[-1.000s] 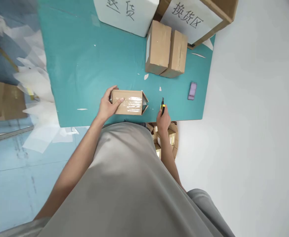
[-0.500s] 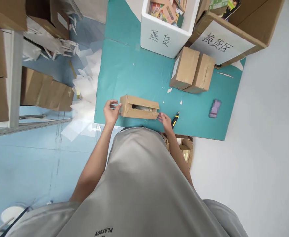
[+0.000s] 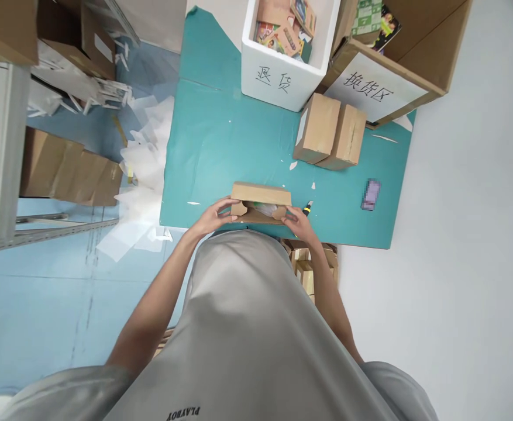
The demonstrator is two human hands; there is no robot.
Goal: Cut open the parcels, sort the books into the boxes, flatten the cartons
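A small cardboard box (image 3: pixel 261 193) is at the near edge of the green table, its long side opened toward me. Inside it something whitish with a bit of green (image 3: pixel 265 209) shows, too small to make out. My left hand (image 3: pixel 213 218) grips the box's left end, fingers at the opening and thumb below. At the right end my right hand (image 3: pixel 299 223) holds the box by its flap. A black and yellow utility knife (image 3: pixel 307 208) lies just beyond my right hand, partly hidden by it.
On the green table (image 3: pixel 221 140) stand two closed cardboard boxes (image 3: pixel 320 128), a white foam bin (image 3: pixel 278 85) of small packages and a large labelled carton (image 3: pixel 414 82). A blurred purple object (image 3: pixel 371 194) lies right. Shelving (image 3: pixel 10 152) and white sheets (image 3: pixel 144 158) are left.
The box has turned so its opening faces me, and the opening is wider, with flaps apart. My left hand has moved right, onto the box's end; the view has shifted slightly.
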